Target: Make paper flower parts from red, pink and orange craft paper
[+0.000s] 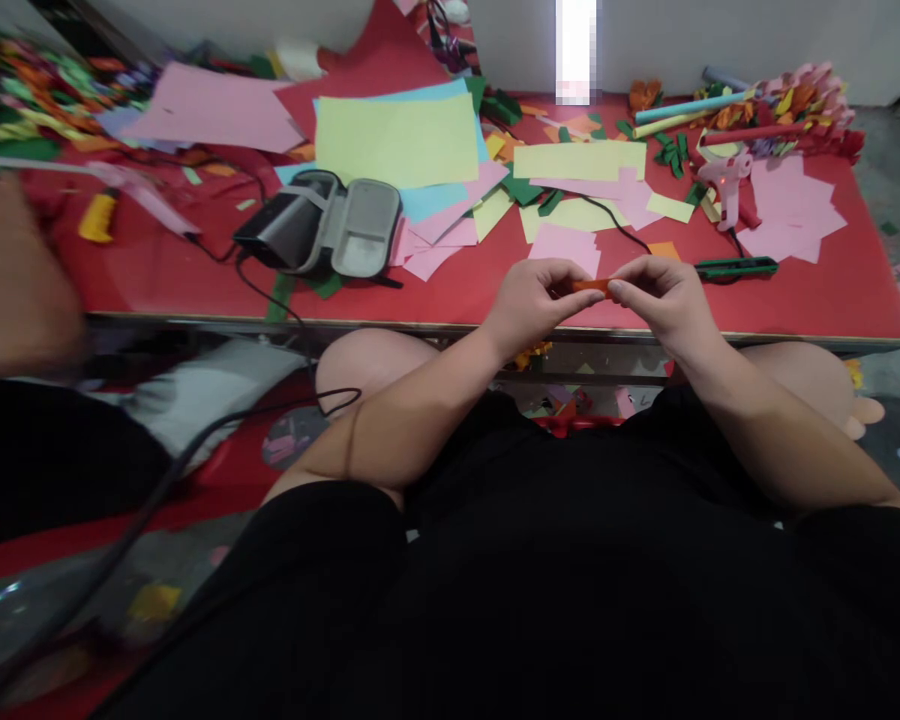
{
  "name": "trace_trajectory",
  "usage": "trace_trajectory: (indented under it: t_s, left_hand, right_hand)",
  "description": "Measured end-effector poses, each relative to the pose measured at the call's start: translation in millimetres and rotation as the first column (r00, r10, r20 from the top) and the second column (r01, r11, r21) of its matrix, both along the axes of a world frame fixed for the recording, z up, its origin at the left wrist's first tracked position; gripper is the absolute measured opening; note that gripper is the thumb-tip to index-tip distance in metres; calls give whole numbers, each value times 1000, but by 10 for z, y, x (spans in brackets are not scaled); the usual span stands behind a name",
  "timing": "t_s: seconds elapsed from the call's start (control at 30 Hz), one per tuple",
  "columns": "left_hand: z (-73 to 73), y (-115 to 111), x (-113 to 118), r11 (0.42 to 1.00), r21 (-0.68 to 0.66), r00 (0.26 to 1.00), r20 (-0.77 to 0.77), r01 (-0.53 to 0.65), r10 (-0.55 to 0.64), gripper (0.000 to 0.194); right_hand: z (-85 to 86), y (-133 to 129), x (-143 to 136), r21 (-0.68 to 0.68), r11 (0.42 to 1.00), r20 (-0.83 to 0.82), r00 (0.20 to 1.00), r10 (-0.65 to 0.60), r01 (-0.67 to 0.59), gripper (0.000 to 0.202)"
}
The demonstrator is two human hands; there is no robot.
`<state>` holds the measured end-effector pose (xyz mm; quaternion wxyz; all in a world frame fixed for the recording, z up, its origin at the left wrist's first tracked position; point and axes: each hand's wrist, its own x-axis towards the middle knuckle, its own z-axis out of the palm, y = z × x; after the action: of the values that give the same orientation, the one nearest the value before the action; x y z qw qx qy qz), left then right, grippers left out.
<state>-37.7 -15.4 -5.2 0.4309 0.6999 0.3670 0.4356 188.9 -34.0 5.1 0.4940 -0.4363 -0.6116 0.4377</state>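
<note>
Between my two hands is a small strip of orange paper [592,286], held just over the table's front edge. My left hand [536,300] pinches one end of it between thumb and fingers. The other end is pinched by my right hand [664,295]. A green utility knife [739,267] lies on the table just right of my right hand. Behind my hands are pink paper pieces [565,246] and an orange scrap [664,251]. Whether the strip is folded or rolled I cannot tell.
The red table [435,296] carries yellow sheets [397,137], an open grey case [364,235] with a cabled device, and a pink glue gun [729,185]. Paper flowers [802,100] lie back right. At left is another person's arm [19,280]. A black cable [172,470] crosses at lower left.
</note>
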Motion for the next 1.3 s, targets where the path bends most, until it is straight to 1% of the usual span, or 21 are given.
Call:
trace_trajectory:
  t_s: [0.17,0.3,0.43,0.53,0.67,0.87,1.03,1.17,1.3]
  left_hand:
    - [-29,-2,17,1000,-17,1000,18,2,-2,41]
    - [-21,1,18,1000,-22,999,33,-2,3,39]
    - [0,0,12,1000,-26,999,43,12,-11,35]
    - [9,0,9,999,-28,999,36,27,-26,35]
    - [24,-1,7,1000,-13,1000,10,28,-28,35]
    - [80,4,-43,1000,0,995,-100,28,-28,40]
    - [131,8,-81,996,82,979,-203,30,-13,33]
    - [140,2,-76,992,115,981,-195,43,-20,29]
    - [142,-17,-60,996,76,990,-135,44,-34,37]
  right_hand:
    - [-41,9,-12,-39,995,-35,996,87,-89,52]
    - [-81,35,14,-35,995,-15,996,92,-92,58]
    - [-106,52,38,-24,995,0,996,92,-92,59]
    - [-112,48,27,-11,996,-23,996,91,-91,58]
    - [-109,45,14,-14,997,-10,997,80,-80,57]
    - [-128,52,27,-2,999,-6,999,54,-54,45]
    - [-129,30,2,5,998,11,998,55,-55,45]
    - [-86,-8,-22,25,998,45,998,48,-50,51]
    - [-61,-9,-7,11,997,5,997,78,-79,50]
